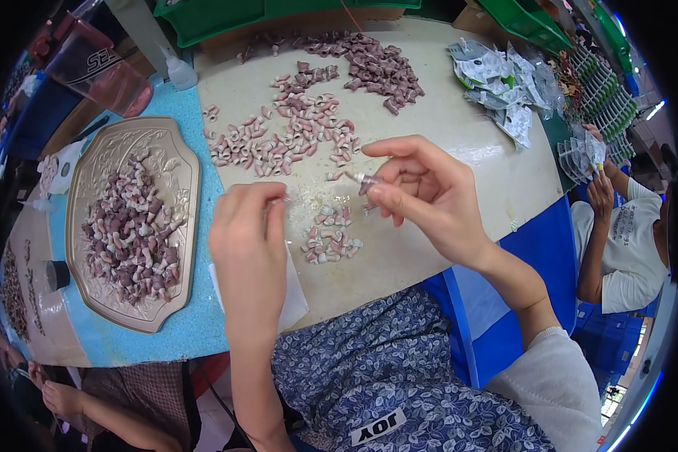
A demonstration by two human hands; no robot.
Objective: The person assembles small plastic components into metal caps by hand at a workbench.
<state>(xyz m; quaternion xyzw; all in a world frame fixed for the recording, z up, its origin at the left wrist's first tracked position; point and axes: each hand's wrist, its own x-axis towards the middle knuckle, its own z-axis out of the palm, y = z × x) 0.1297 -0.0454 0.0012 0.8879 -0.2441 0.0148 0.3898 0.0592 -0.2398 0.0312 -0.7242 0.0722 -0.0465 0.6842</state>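
Observation:
My right hand (pixel 437 196) pinches a small brown-and-pink moulded piece (pixel 367 181) between thumb and finger; the other fingers curl loosely behind. Left of it, my left hand (pixel 247 230) has thumb and forefinger pressed together, with a tiny pale glint at the tips that I cannot make out. The two hands are apart. Below and between them lies a small cluster of joined pink-and-white pieces (pixel 331 237). Beyond the hands spread many loose pink tube-shaped pieces with pale rims (pixel 282 139), and behind those a heap of brown pieces (pixel 380 68).
An ornate tan tray (pixel 182 301) of mixed brown and pink pieces stands left on a blue mat (pixel 211 331). A white squeeze bottle (pixel 179 71) and clear pitcher (pixel 102 71) stand behind. Bagged parts (pixel 501 83) lie back right. People work on both sides.

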